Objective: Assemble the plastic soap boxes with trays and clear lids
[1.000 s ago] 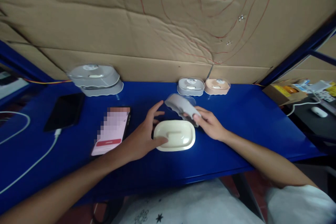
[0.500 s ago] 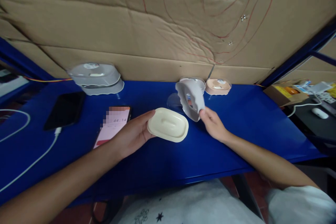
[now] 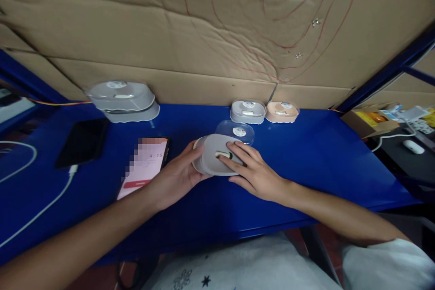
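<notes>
A grey oval soap dish shell is over a cream inner tray, whose raised ridge shows through the shell's slot. My left hand grips both at their left end, thumb on the grey side and fingers beneath. From the right, my right hand holds the shell, fingers spread across its face and one fingertip at the slot. Just behind the dish, a clear oval lid with a round white sticker rests on the table; the dish hides its front part.
At the back stand a grey lidded dish, a peach one and stacked larger grey boxes. A lit phone and a dark phone on a white cable lie left on the blue table. Cardboard walls the back.
My right hand has brought the grey shell left and down onto the cream tray, turning its slotted face up. The clear lid behind is less covered now. My left hand keeps its hold.
</notes>
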Tool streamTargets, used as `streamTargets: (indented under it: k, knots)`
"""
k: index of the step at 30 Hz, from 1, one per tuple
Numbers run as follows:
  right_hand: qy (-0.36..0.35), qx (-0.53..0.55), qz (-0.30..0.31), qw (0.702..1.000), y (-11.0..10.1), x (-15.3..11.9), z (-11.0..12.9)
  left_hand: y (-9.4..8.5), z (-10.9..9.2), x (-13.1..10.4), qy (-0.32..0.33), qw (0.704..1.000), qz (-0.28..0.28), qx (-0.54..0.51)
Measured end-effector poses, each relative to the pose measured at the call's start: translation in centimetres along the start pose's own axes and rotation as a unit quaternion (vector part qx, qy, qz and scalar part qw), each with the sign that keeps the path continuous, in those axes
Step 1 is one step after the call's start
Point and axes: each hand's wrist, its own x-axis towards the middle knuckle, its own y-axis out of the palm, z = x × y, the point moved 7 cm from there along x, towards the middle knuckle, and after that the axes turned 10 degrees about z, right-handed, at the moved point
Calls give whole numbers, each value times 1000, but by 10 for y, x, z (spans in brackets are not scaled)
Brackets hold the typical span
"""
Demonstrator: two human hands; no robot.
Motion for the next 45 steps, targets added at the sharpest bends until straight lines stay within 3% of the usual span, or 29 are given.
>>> streamTargets:
  k: [7, 14, 17, 22, 25, 28, 38, 42, 45]
  knots:
    - [-14, -8, -8, 1000, -3, 1, 1, 5, -4, -3, 24, 999, 8, 28]
    - [-24, -76, -15, 997, -9, 1, 2, 4, -4, -1, 27, 999, -15, 25]
    - [-49, -38, -38, 997, -14, -1, -2, -1, -5, -1, 22, 999, -47, 17]
    - [73, -23, -61, 995, -18, -1, -55, -19, -9, -2, 10, 991, -135, 10]
    - [152, -20, -28, 988, -11, -2, -90, -20, -6, 0, -15, 992, -124, 19]
    - [182, 21, -7, 983, -8, -3, -107, -15, -2, 2, -40, 994, -97, 21]
    - [137, 22, -24, 990, -4, 0, -89, -13, -1, 2, -42, 996, -80, 18]
    - [114, 99, -43, 988, -3, 4, -89, -11, 2, -1, -51, 995, -79, 17]
    - [158, 207, -105, 960, -7, 1, -97, -10, -1, -1, -32, 996, -82, 6]
